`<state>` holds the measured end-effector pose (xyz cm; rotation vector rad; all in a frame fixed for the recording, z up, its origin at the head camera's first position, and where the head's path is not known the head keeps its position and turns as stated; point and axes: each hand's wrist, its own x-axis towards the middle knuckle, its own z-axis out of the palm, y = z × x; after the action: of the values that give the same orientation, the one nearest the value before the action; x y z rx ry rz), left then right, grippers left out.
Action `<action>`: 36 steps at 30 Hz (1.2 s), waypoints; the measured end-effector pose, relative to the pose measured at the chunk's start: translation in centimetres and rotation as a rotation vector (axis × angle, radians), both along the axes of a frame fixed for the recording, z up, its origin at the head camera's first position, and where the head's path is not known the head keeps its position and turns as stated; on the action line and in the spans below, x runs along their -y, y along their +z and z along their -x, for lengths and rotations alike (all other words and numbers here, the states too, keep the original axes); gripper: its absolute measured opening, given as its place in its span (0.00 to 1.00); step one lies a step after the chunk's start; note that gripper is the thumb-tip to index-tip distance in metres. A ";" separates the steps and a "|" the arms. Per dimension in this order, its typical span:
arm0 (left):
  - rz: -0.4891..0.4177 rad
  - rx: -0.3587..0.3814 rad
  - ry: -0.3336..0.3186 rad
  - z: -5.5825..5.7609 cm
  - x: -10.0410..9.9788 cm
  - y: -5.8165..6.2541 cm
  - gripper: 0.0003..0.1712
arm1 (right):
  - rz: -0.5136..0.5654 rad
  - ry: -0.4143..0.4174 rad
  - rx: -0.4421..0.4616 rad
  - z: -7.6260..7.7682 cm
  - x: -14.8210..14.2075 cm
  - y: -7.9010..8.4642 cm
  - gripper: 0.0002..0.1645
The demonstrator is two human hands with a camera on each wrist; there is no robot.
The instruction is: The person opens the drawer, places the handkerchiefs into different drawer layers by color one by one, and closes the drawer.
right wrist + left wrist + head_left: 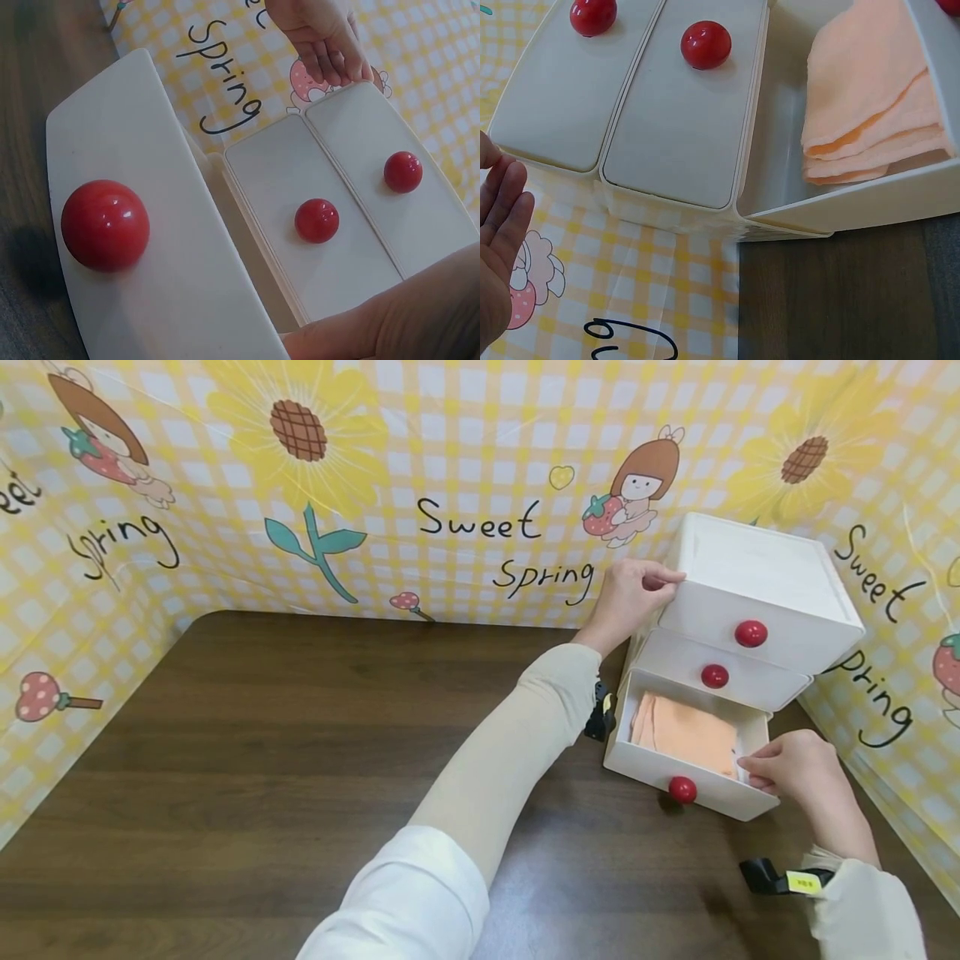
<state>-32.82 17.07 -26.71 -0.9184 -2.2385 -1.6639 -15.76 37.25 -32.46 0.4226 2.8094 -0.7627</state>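
Note:
A white drawer cabinet (765, 560) has three drawers with red knobs. Its bottom drawer (637, 764) is pulled out, while the two above it are closed. Inside lies a folded peach cloth (693, 735), its layered folds visible in the left wrist view. My left hand (626, 597) pinches the top left front corner of the cabinet between thumb and fingertips. Over the right side of the bottom drawer is my right hand (798, 768), its loosely bent fingers reaching in beside the cloth. In the right wrist view the drawer front hides those fingertips.
The dark wooden table (300, 777) extends to the left and in front of the cabinet. A yellow checked cloth backdrop (465, 460) with printed flowers and words rises behind the table and at both sides, close to the cabinet's right.

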 end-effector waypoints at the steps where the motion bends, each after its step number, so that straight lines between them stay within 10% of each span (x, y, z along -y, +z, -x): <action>1: 0.001 0.000 -0.001 0.0 0.0 0.0 0.10 | 0.000 0.006 -0.006 0.0 0.0 0.0 0.20; 22: -0.004 0.004 -0.003 0.2 0.3 -0.1 0.10 | -0.108 0.134 -0.220 -2.5 3.1 2.5 0.18; 36: 0.009 -0.012 0.002 0.1 0.0 0.0 0.10 | -0.118 0.213 -0.252 -4.5 4.7 0.9 0.09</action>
<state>-32.91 17.04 -26.73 -0.9248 -2.2407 -1.6444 -11.24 32.53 -31.58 0.0421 3.0777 -0.6469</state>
